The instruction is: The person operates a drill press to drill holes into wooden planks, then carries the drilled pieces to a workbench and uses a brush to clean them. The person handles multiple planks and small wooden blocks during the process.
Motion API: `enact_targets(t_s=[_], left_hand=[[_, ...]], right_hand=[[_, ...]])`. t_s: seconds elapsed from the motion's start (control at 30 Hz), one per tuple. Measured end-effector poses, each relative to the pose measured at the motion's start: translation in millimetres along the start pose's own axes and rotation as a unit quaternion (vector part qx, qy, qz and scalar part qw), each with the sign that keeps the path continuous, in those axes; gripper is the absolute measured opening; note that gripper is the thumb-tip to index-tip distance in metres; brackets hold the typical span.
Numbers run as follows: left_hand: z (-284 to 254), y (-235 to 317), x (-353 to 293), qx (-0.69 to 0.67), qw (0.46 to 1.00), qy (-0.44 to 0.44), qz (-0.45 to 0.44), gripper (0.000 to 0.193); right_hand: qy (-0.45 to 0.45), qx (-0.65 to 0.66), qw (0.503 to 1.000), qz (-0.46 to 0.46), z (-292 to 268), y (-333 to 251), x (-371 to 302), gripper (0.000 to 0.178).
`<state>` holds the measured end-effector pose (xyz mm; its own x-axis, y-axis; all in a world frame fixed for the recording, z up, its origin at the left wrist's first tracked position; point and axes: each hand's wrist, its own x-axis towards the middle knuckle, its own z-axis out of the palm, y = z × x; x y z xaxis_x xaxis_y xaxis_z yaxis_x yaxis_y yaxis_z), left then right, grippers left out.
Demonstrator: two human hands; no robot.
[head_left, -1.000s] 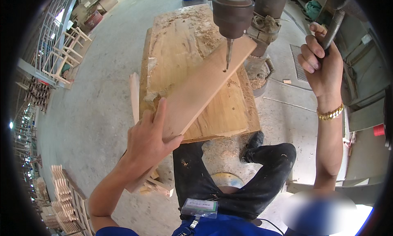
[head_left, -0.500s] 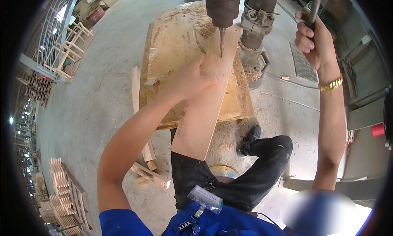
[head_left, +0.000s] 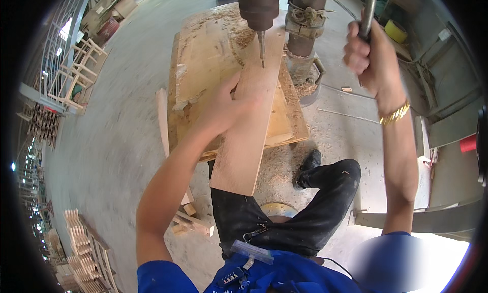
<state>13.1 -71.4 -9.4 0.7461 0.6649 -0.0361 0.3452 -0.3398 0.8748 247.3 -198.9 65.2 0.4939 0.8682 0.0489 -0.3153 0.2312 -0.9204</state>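
Observation:
A long, flat wooden board lies on the plywood-topped work table, its near end reaching over my lap. My left hand grips the board near its left edge, the thumb across the upper face. Just beyond that hand, a drill bit points down at the board from the dark drill chuck. I cannot tell whether its tip touches the wood. At the right, my right hand is raised, fingers wrapped round the dark grip of a metal lever. A gold bracelet circles that wrist.
The drill's thick column, with rope tied round it, stands behind the table's right side. Wood shavings lie around its base. Wooden strips are at the table's left, and stacked wooden pieces at the lower left.
My right hand has come a little to the left with the lever, which now looks more upright. The whole view has shifted slightly. My left hand stays on the board.

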Motion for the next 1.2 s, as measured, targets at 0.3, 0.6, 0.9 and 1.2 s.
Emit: enact_targets(t_s=[0.3, 0.6, 0.9, 1.2], left_hand=[[22.3, -3.0, -5.1, -0.168, 0.986, -0.006, 0.017, 0.057], [39.2, 1.2, 3.6, -0.227, 0.974, 0.016, -0.001, 0.053], [33.5, 3.9, 0.3, -0.204, 0.979, 0.002, 0.009, 0.058], [30.8, -0.1, -1.9, -0.225, 0.974, 0.025, 0.009, 0.058]], right_hand=[[-0.123, 0.174, 0.977, -0.001, 42.7, 5.5, -47.2, 0.036], [-0.107, 0.126, 0.986, 0.012, 39.0, 5.7, -42.9, 0.037], [-0.084, 0.111, 0.990, 0.005, 29.0, 6.6, -32.3, 0.036], [-0.073, 0.106, 0.992, 0.000, 23.5, 8.4, -24.2, 0.034]])
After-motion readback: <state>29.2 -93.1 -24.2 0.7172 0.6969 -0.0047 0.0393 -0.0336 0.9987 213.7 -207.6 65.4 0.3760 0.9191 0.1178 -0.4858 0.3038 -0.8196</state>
